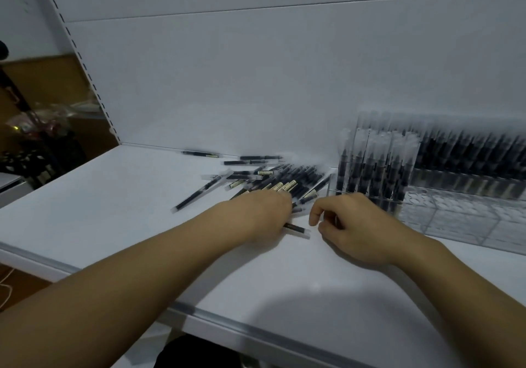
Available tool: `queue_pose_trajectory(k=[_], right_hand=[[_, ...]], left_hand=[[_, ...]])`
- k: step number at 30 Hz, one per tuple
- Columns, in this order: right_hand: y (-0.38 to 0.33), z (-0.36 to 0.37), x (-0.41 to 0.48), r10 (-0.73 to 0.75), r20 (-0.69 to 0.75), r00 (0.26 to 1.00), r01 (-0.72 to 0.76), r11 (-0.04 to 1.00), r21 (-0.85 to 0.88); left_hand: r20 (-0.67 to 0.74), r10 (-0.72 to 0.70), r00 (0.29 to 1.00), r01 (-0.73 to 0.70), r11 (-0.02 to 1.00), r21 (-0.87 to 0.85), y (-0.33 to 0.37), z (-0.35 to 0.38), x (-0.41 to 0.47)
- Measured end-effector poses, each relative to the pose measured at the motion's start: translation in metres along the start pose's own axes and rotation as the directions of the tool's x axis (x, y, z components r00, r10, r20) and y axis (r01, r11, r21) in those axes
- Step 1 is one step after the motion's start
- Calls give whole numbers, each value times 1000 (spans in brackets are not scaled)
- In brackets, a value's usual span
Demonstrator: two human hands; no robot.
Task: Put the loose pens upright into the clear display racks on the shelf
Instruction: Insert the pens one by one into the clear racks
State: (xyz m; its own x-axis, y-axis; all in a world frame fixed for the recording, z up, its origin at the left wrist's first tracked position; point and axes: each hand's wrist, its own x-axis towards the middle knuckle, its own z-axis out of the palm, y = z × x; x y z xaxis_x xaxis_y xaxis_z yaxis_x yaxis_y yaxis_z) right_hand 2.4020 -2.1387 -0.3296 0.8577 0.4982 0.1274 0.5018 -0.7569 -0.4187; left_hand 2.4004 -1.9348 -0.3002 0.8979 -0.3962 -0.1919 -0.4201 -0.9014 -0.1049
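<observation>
White back panel (256, 69), slotted upright (85, 63) at its edge, dim brown wall (42, 77) and clutter (42, 123) beyond.

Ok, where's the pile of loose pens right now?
Head view: the pile of loose pens lies in the middle of the shelf, just left of the clear racks, with the left hand over its near edge.

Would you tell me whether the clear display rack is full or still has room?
Partly full: the clear display rack holds upright pens at its left and back, but front holes are empty.
</observation>
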Motion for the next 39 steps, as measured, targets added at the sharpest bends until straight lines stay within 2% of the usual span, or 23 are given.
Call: queue_pose_trajectory(k=[6,12,16,19,21,24,26,30,32,36,39], right_hand=[[0,-3,-1,-3,20,1000,3,1000,18],[-3,-1,0,-12,-21,1000,12,1000,22],[-3,0,-2,-5,-17,1000,6,1000,13],[-3,0,-1,-3,-19,1000,3,1000,8],[-3,0,0,1,-20,1000,-1,1000,10],[-5,0,0,1,-7,1000,-1,1000,-2],[-6,1,-1,2,-1,1000,-2,1000,-3],[-8,0,-2,-2,10,1000,1,1000,7],[-8,-1,-2,-1,11,1000,1,1000,13],[-8,-1,-2,2,22,1000,-2,1000,0],[-8,0,1,1,23,1000,-1,1000,-4]], left_hand=[[-11,-50,999,50,997,63,-11,-6,-12],[-191,-160,968,149,986,-68,-42,-5,-34],[-350,-185,918,55,936,-348,-55,-4,-46],[-372,-240,897,-44,788,-614,-75,-7,-52],[-404,-261,877,-6,834,-551,-97,-10,-51],[-369,-323,872,184,913,-365,-125,-13,-41],[-295,-369,881,281,911,-300,-136,-11,-32],[-161,-376,912,349,920,-177,-142,5,-14],[-154,-396,905,383,917,-109,-142,14,-7],[-230,-357,905,322,930,-178,-148,10,-3],[-238,-200,951,154,968,-200,-157,2,3]])
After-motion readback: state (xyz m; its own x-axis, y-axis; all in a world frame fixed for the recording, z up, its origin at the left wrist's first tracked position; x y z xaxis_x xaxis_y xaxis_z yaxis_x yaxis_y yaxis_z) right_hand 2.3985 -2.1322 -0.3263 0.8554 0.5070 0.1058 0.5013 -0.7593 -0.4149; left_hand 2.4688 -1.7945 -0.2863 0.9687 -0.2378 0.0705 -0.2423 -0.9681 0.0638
